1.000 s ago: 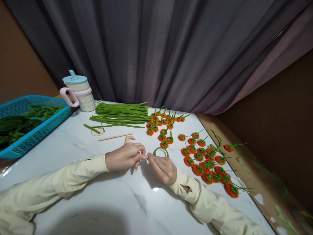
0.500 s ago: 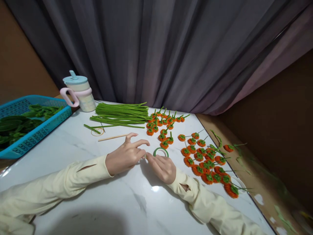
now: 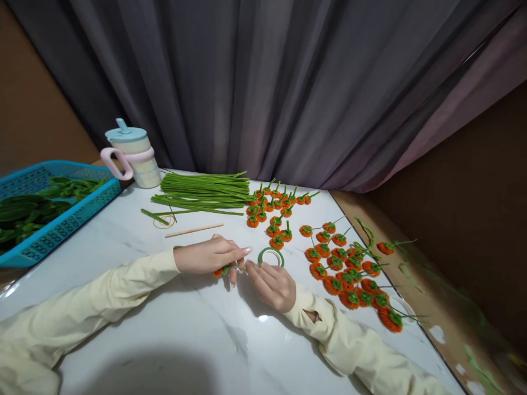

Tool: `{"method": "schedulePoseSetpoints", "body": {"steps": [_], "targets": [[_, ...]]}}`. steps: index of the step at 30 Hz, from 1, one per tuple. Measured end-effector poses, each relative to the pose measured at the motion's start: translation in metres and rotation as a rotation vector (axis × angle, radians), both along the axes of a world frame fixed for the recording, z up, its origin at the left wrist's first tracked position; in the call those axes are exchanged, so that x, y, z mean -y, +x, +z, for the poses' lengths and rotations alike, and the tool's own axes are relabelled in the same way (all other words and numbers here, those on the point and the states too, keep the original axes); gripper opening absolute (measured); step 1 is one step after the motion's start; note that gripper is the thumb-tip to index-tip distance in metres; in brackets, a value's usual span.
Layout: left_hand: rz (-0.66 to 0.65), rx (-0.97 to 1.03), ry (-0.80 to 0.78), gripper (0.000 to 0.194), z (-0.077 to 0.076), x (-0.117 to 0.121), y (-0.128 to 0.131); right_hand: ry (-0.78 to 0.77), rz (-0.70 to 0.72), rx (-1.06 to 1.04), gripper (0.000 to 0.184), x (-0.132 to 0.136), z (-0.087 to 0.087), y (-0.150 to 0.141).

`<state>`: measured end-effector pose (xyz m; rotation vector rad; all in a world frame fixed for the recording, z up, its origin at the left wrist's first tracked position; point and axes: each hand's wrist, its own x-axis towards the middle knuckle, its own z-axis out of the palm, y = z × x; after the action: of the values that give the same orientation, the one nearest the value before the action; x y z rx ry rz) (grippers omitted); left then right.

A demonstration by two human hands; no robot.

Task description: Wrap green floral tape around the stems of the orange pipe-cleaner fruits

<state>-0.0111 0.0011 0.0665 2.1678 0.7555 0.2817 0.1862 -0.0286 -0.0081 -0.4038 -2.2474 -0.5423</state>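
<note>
My left hand (image 3: 209, 256) is closed around a small orange chenille pumpkin (image 3: 218, 272) with a green cap, mostly hidden under the palm. Its thumb and fingers point toward my right hand (image 3: 275, 284), whose fingertips are pinched together. A thin pale-green stem or strip (image 3: 242, 267) runs from the pumpkin to that pinch; which of the two it is I cannot tell. Just behind the right knuckles a roll of green tape (image 3: 263, 254) lies flat on the table.
A wooden stick (image 3: 194, 230) and a bundle of green pipe cleaners (image 3: 206, 189) lie behind the left hand. Several orange pumpkins with green tops (image 3: 334, 263) spread across the right side. At left stand a lidded cup (image 3: 144, 164) and a blue basket (image 3: 82, 211) of green pieces.
My left hand has rolled over, its raised fingers lowering so the back of the hand faces up. The orange pumpkin now shows beneath it. My right hand has barely moved.
</note>
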Motion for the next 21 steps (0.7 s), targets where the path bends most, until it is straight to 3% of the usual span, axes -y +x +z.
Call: {"method": "schedulePoseSetpoints", "body": {"steps": [4,7,15,21], "targets": [[0.094,0.009,-0.092,0.053,-0.005,-0.002,-0.001,-0.043,0.015,-0.027,0.027,0.001,-0.003,-0.003],[0.124,0.005,-0.05,0.053,-0.008,-0.003,-0.002,-0.073,-0.006,-0.051,0.024,0.003,-0.006,-0.005],[-0.005,-0.166,0.6,0.026,-0.009,0.009,-0.002,-0.279,-0.064,-0.114,0.012,0.003,-0.011,-0.009],[-0.04,-0.075,0.86,0.022,-0.015,0.013,-0.002,-0.266,-0.022,-0.113,0.021,0.0,-0.004,-0.008]]}}
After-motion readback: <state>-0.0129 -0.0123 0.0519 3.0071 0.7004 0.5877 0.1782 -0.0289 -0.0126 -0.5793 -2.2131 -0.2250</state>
